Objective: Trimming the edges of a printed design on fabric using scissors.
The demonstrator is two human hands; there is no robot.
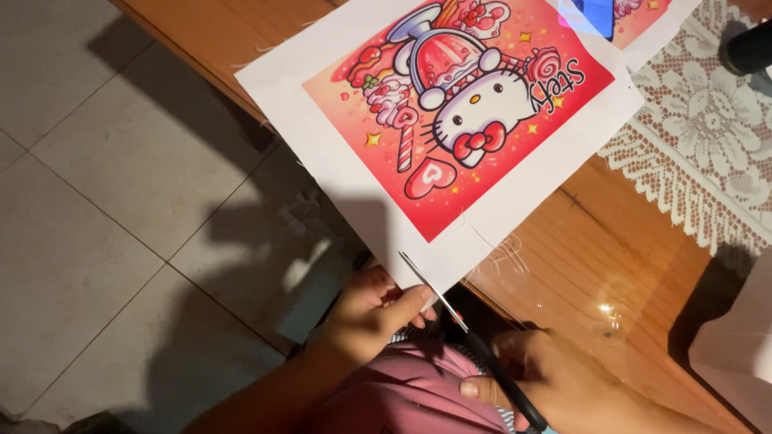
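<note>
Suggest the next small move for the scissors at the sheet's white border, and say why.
Probably close the scissors and push the cut along the white border toward the red picture's edge. The blades are open at the corner of the printed sheet, the left hand pinches that corner taut, and the right hand grips the black handles.

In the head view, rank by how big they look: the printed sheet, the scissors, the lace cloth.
1. Printed sheet, clearly the largest.
2. Lace cloth, though the frame edge cuts it off.
3. Scissors, partly hidden in the right hand.
</note>
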